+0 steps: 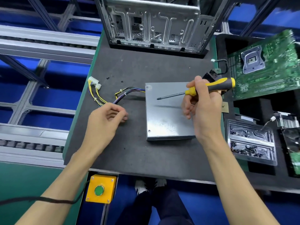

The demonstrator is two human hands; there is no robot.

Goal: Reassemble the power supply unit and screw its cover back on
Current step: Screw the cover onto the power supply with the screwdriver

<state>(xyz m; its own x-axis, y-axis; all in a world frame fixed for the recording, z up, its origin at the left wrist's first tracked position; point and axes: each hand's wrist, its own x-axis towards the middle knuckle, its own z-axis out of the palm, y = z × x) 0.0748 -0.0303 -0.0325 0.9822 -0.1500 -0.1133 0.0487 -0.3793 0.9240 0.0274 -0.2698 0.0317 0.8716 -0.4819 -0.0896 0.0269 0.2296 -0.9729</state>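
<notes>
Power supply unit (165, 111) on mat (129, 153); computer case (154, 23) behind.

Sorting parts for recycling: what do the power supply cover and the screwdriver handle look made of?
Power supply cover: likely sheet metal, dull grey, showing soft reflections and folded edges. Screwdriver handle: seemingly moulded plastic, yellow with darker, possibly rubbery inserts.

The power supply unit (165, 111) wore a smooth grey sheet-metal cover with a dull sheen. It lay on a matt, slightly grainy dark foam mat (138, 153). The screwdriver (209, 88) had a bright steel shaft and a rubbery yellow-and-grey handle. The wire bundle (123, 95) had glossy plastic insulation and white plastic connectors. The computer case (152, 25) was bare stamped metal, shiny and ribbed. The clear plastic tray (251, 142) gleamed. The button box (101, 189) was smooth yellow plastic.
</notes>
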